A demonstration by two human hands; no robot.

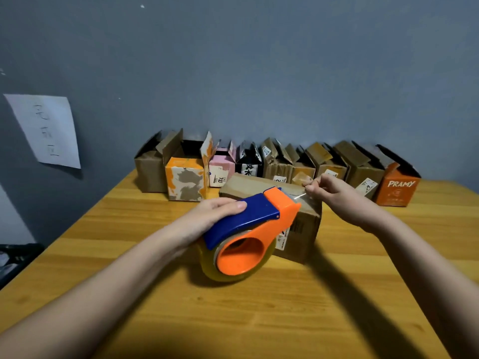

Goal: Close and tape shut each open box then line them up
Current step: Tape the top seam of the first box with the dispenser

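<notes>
Both bare forearms reach forward from the lower corners. The left hand (207,216) curls round the tape dispenser (248,237), its fingers lying over the blue handle. The right hand (334,195) is raised further ahead, fingertips (309,186) pinched together on the tape end (300,196).

The tape dispenser (255,229) is smooth orange and blue plastic carrying glossy clear tape (298,196), the box (300,224) is matt brown cardboard, and the table (259,320) is smooth, satin-finished wood.
</notes>
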